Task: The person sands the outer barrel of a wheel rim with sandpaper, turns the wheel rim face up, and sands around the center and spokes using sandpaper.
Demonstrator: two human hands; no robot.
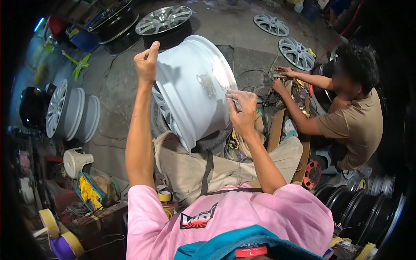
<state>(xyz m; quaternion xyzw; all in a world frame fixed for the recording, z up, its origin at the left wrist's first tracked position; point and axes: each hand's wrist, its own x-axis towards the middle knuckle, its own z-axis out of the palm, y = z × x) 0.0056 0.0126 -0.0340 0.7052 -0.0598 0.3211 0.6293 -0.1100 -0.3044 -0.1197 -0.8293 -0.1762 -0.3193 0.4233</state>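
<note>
Looks part-done on wheel rim (186, 97), with dull patch (206, 85) left. Note left hand (146, 64) fisted, right hand (244, 109) half-curled; can't tell holds.

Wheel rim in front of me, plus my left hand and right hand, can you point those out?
Wheel rim (188, 95): head view, on its barrel.
Left hand (146, 63): head view, middle of hand.
Right hand (244, 108): head view, middle of hand.
</note>
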